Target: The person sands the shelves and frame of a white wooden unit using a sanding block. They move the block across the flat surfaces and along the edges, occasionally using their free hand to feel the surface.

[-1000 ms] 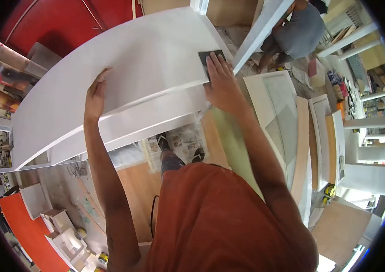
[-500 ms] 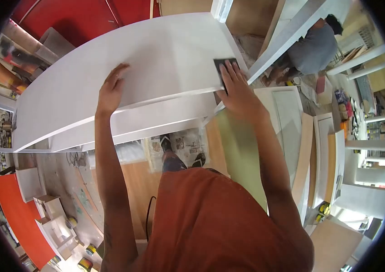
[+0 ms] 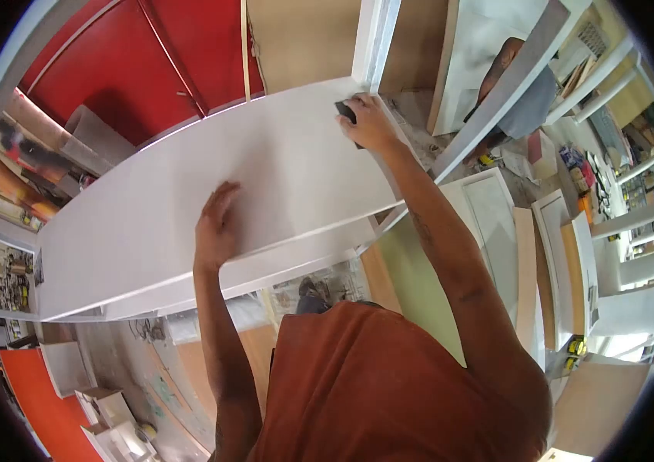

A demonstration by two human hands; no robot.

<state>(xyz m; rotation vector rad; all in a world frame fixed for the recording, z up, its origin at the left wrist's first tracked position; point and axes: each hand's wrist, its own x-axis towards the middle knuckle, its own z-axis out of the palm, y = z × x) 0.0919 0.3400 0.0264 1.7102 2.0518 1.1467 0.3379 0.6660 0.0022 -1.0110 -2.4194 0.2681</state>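
A long white panel [image 3: 150,192] with a curved far edge stretches across in front of me. At its right end my right hand [image 3: 374,122] is curled over a dark sheet of sandpaper [image 3: 347,115], which lies against the white surface. Part of the sheet is hidden under the fingers and palm. My left hand [image 3: 217,225] is over the middle of the panel close to the near edge, fingers stretched out and slightly bent, holding nothing. Its shadow falls on the surface beside it.
A white upright post [image 3: 374,46] rises at the panel's far right corner. Another person [image 3: 523,100] crouches behind a slanted white beam [image 3: 496,88]. Red doors [image 3: 134,69] stand behind; several boards [image 3: 488,200] lean at right. An orange panel [image 3: 42,396] lies lower left.
My right hand has slid the sandpaper away from me toward the panel's far right corner, and its fingers now curl around it. The view has tilted; my left hand remains over the panel.
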